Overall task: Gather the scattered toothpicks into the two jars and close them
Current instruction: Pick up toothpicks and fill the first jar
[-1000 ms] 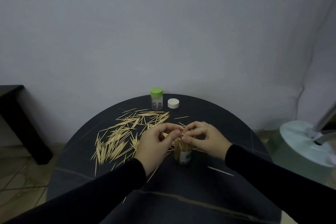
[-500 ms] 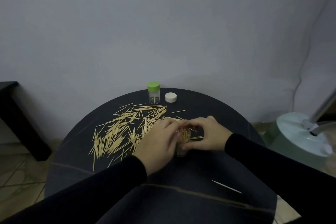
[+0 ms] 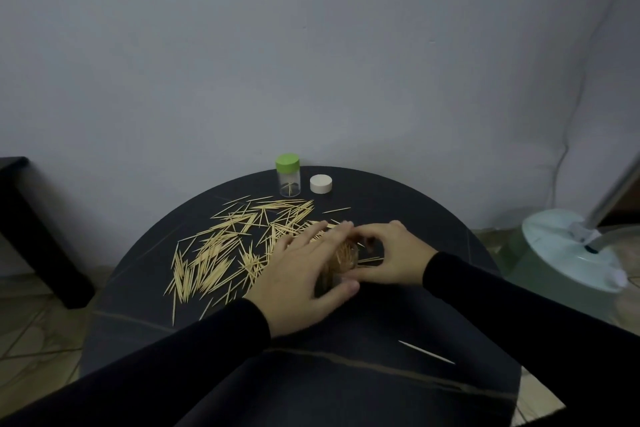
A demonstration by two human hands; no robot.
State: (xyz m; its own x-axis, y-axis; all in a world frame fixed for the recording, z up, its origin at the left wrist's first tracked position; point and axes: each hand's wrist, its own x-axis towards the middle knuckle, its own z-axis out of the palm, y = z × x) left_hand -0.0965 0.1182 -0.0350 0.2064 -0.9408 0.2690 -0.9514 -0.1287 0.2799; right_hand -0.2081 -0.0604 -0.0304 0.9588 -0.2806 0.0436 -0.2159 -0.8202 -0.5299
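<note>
An open jar (image 3: 344,258) packed with toothpicks stands mid-table between my hands. My left hand (image 3: 304,279) wraps around its left side, thumb under its near edge. My right hand (image 3: 388,255) curls around its right side, fingers arching over the rim. Scattered toothpicks (image 3: 221,250) lie in a wide pile to the left of the jar. A second clear jar with a green lid (image 3: 288,175) stands at the table's far edge, shut, with a few toothpicks inside. A loose white lid (image 3: 321,183) lies beside it.
The round black table (image 3: 346,392) carries one stray toothpick (image 3: 426,352) at the near right. A pale green fan base (image 3: 568,253) stands on the floor at right. A dark piece of furniture (image 3: 31,229) is at the left.
Both hands dropped from pinching toothpicks above the jar mouth to clasping the jar's sides. The view has shifted, so the table sits lower and closer.
</note>
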